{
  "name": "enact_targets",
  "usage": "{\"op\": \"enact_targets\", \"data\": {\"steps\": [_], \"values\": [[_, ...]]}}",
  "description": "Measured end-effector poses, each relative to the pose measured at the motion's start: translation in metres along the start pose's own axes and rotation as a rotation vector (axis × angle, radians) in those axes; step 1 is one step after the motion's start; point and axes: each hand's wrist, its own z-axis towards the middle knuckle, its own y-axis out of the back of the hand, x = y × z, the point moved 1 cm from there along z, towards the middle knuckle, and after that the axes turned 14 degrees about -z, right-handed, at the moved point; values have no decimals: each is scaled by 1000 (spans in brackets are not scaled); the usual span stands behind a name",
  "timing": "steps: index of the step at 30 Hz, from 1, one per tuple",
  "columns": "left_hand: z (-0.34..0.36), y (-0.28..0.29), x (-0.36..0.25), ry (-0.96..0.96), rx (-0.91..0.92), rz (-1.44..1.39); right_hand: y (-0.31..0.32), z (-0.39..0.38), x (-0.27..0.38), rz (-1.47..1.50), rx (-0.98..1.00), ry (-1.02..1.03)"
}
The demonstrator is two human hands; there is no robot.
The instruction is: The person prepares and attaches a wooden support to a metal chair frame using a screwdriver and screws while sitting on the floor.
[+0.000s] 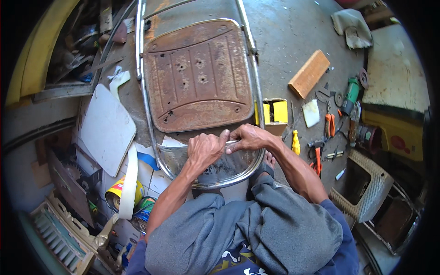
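Note:
A chair with a chromed tube frame [151, 119] lies in front of me, its rusty, pitted seat plate [201, 78] facing up. At the near end, a scuffed grey metal panel [220, 167] sits inside the rounded end of the tubing. My left hand [206, 149] is closed over the far edge of that panel, its fingers curled down out of sight. Right beside it, my right hand [250, 137] grips the same edge near the right tube. The two thumbs almost meet at the middle of the edge.
Right of the chair lie a wooden block [309, 73], a yellow box [277, 112], a yellow-handled screwdriver [296, 143], orange-handled pliers [329, 126] and a green power tool [351, 95]. On the left are a white board [108, 129] and a yellow can [120, 195].

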Motion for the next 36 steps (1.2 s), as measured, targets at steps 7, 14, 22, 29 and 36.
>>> {"op": "enact_targets", "data": {"steps": [7,14,22,29,36], "values": [[1,-6,-3,48,-116,37,29,-32,-20,116,-273,4],[-3,-3,-10,47,-114,45,-72,-82,-61,673,-719,-795],[-4,1,-16,-9,-161,77,-102,-67,-54,1534,-569,-367],[-14,15,-23,38,-156,11,-99,-76,-37,1151,-739,-435],[-33,48,-34,0,-305,-254,-19,-126,18,1429,-696,178]]}}
